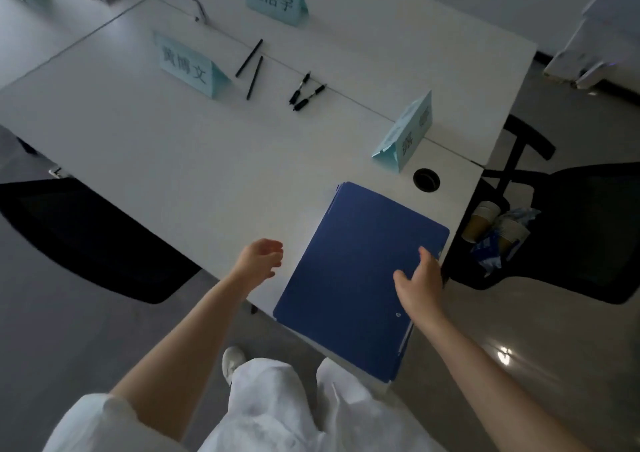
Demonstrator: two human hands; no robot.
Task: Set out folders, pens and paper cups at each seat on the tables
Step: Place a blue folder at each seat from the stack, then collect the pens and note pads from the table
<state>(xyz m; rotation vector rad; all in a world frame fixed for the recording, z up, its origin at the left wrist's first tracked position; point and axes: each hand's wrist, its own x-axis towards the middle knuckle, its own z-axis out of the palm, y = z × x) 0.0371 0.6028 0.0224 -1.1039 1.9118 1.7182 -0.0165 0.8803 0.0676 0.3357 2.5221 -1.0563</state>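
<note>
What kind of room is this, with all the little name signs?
Probably a meeting room being set up. White tables carry folded name cards, pens and a stack of blue folders, with black office chairs pulled up.

White table [145, 146]: blue folders [360, 278] overhanging near edge, four black pens [277, 74], three name cards [190, 65].

matt blue folders [353, 278], smooth white table [173, 146]

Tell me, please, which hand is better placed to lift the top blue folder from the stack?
Probably the right hand: it already rests on the stack of flat blue folders. The left hand hovers beside it, touching nothing.
</note>
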